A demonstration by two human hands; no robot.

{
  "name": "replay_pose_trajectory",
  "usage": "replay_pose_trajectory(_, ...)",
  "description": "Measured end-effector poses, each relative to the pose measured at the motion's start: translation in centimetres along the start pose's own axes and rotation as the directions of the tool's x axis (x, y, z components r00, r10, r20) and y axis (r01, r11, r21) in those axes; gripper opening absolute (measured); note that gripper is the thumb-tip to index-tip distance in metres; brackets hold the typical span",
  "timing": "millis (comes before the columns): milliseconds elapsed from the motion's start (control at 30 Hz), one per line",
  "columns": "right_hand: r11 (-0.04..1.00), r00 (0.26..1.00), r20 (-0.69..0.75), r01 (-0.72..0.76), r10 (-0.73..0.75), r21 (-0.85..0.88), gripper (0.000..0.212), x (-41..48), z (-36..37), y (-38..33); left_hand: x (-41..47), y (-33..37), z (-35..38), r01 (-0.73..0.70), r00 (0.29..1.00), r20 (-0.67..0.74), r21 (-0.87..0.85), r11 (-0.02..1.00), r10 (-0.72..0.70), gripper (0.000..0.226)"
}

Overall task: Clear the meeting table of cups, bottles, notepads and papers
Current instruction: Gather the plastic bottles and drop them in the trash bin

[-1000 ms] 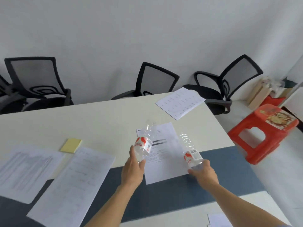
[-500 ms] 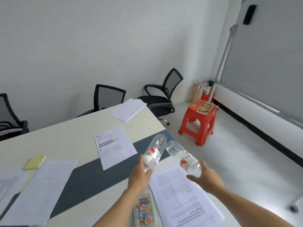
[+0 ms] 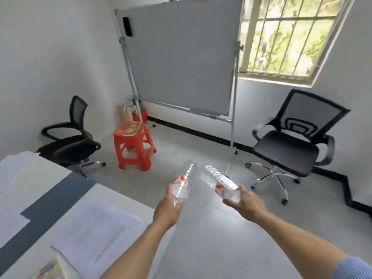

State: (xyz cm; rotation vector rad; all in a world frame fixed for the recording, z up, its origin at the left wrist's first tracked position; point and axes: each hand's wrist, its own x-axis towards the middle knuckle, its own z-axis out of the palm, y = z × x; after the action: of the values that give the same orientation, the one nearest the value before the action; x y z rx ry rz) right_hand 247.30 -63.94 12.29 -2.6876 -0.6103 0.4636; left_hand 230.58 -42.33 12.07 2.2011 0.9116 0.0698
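Observation:
My left hand (image 3: 168,212) grips the lower end of a clear plastic bottle with a red and white label (image 3: 182,185). My right hand (image 3: 246,204) holds a second clear bottle with the same label (image 3: 221,183). Both bottles point away from me and hang over the grey floor, past the table's corner. The meeting table (image 3: 66,195), white with a dark blue band, lies at the lower left. On it rest a printed paper (image 3: 96,232) and a colourful notepad (image 3: 50,269) near the front edge. More white paper (image 3: 18,164) lies at its far left.
A red plastic stool (image 3: 133,146) stands on the floor ahead. One black mesh chair (image 3: 70,141) sits by the table's far end, another (image 3: 291,143) at the right under a window. A whiteboard on a wheeled stand (image 3: 181,57) fills the back.
The view has swung right, away from the table toward the whiteboard and window. Both hands carried their bottles from above the table out over the floor. The chairs behind the table left the view.

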Motion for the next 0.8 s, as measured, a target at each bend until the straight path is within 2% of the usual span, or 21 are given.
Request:
replay_pose_trajectory(200,0.971,0.968,-0.088,-0.229,0.235,0.074,0.071,-2.2,-5.3,14.5,1.3,11.6,10.4,-0.160,0.965,0.224,0.088,0.983,0.137,0.072)
replay_pose_trajectory(367,0.893,0.888,-0.127,-0.422,0.442,0.154,0.070,-3.2,-8.6,26.1,3.5,22.0,20.0,-0.342,0.880,0.401,0.162,0.926,0.254,0.073)
replay_pose_trajectory(533,0.782,0.775,-0.114,-0.605,0.622,0.149,0.073,-3.6,-11.9,37.1,5.9,31.9,30.5,-0.471,0.758,0.573,0.150,0.869,0.312,0.074)
replay_pose_trajectory(633,0.684,0.681,-0.094,-0.701,0.726,0.202,0.069,-5.1,-13.2,43.2,6.0,37.8,36.9,-0.537,0.663,0.681,0.143,0.831,0.311,0.075)
replay_pose_trajectory(767,0.578,0.592,-0.030,-0.774,0.806,0.260,0.066,-8.0,-13.5,49.3,4.7,43.0,43.6,-0.629,0.531,0.796,0.139,0.765,0.291,0.076)
replay_pose_trajectory(800,0.528,0.550,0.001,-0.802,0.835,0.279,0.068,-9.1,-13.1,51.3,3.8,44.2,45.9,-0.656,0.481,0.831,0.131,0.744,0.278,0.075)
